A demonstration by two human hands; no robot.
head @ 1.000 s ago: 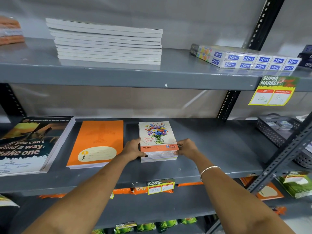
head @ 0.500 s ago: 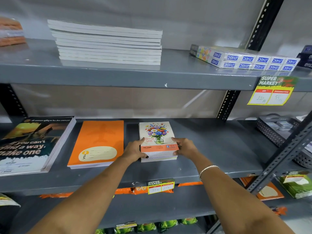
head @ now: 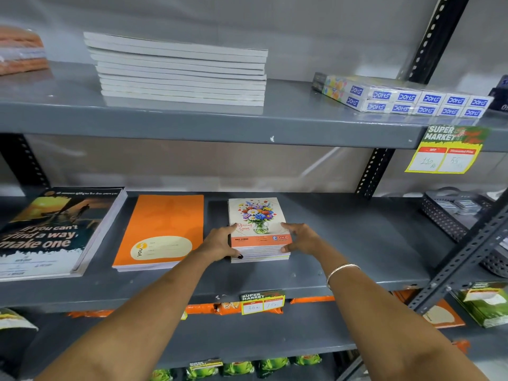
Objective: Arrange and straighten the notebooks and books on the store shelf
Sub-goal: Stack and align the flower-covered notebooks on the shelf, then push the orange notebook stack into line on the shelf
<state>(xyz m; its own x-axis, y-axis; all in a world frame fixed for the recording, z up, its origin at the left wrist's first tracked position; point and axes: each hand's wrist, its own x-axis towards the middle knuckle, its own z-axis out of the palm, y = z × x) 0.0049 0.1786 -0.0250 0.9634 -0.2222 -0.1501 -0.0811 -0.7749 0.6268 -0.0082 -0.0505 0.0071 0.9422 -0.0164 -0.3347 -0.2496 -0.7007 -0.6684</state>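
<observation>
A small stack of flower-cover notebooks (head: pixel 255 215) lies on the grey middle shelf (head: pixel 357 243). My left hand (head: pixel 220 244) presses against the stack's left side, thumb low at its front corner. My right hand (head: pixel 301 237) cups its right side, fingers over the top cover's edge. Left of the stack lies an orange notebook pile (head: pixel 162 229), and further left a pile of dark-cover books (head: pixel 55 232) reading "If you can't find a way, make one". On the top shelf sits a stack of white-edged books (head: pixel 181 72).
Blue-labelled boxes (head: pixel 406 99) lie at the top shelf's right. A yellow price tag (head: pixel 445 149) hangs from that shelf's edge; another (head: pixel 261 303) is below the flower stack. A dark mesh basket (head: pixel 453 213) stands at right behind a slanted metal post (head: pixel 467 259).
Both hands have slid a little further back along the sides of the flower-cover stack; the right fingers now reach over the top cover. The stack has barely moved.
</observation>
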